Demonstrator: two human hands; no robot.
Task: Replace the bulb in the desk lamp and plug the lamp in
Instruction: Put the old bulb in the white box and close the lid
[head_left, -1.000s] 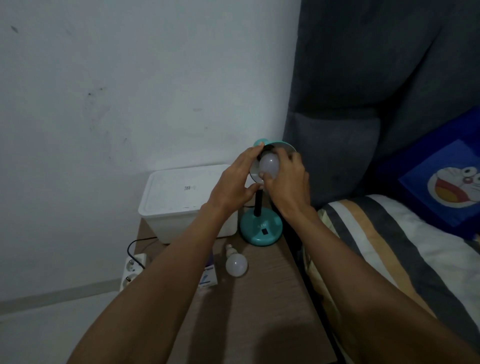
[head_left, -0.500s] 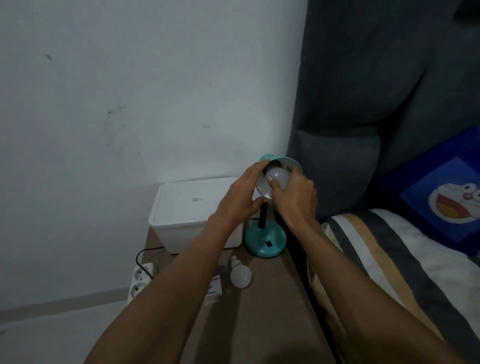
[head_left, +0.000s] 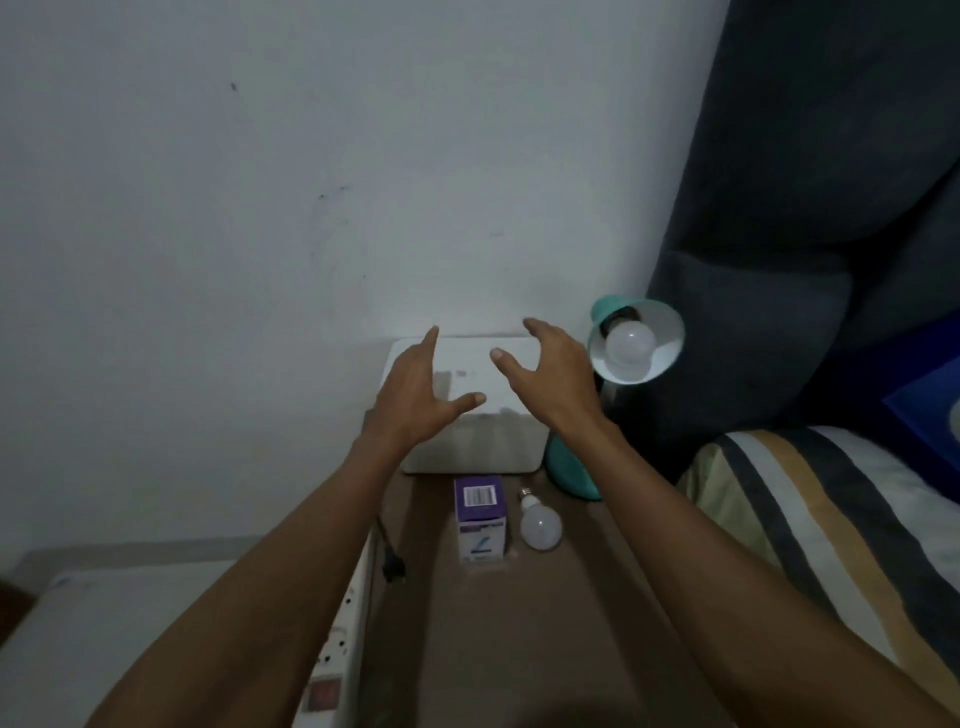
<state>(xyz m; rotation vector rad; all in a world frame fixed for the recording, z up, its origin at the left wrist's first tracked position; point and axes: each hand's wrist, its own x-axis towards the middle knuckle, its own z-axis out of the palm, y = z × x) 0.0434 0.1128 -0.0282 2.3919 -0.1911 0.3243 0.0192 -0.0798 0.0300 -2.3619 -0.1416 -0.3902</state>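
Observation:
A teal desk lamp (head_left: 660, 322) stands at the back right of the wooden bedside table (head_left: 519, 623), with a white bulb (head_left: 629, 343) seated in its shade. A second white bulb (head_left: 540, 526) lies on the table beside a purple and white bulb box (head_left: 480, 517). My left hand (head_left: 421, 400) and my right hand (head_left: 550, 379) hover open to the left of the lamp, over the white box, touching nothing. The black plug (head_left: 393, 566) hangs loose at the table's left edge, above a white power strip (head_left: 337, 644).
A white lidded plastic box (head_left: 472, 441) sits at the back of the table against the wall. A bed with a striped sheet (head_left: 831, 519) and a dark headboard (head_left: 779, 260) borders the right side. The floor lies to the left.
Both hands have let go of the lamp shade and bulb and moved left, fingers spread. The bulb stays in the lamp. The camera has shifted, showing the box, plug and power strip.

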